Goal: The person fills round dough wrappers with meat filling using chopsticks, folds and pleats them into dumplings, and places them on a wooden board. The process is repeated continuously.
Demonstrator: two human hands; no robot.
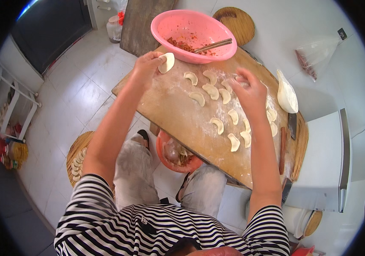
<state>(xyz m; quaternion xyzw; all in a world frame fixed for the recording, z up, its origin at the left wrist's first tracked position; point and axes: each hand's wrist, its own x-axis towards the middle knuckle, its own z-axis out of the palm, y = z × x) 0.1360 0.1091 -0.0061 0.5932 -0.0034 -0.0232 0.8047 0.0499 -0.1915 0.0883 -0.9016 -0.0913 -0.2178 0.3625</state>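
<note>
My left hand [147, 67] pinches a flat round dough wrapper [166, 63] between thumb and fingers, left of and just below a pink plastic basin [160, 24]. Inside the basin lies reddish minced filling [182, 44], with a pair of chopsticks [214, 45] leaning on its side. My right hand [248, 86] is over the floured wooden board [176, 110], blurred, fingers curled beside a pale dough piece; whether it grips that is unclear. Folded crescent dumplings [210, 92] are spread over the board, and more wrappers [273, 128] lie partly behind my right forearm.
A white flour scoop or bag [287, 94], a cleaver blade [292, 124], a rolling pin [283, 150] and a straw brush [300, 153] line the board's right side. An orange basin [163, 156] stands below the board's near edge. A round woven tray [73, 150] of dumplings is at lower left.
</note>
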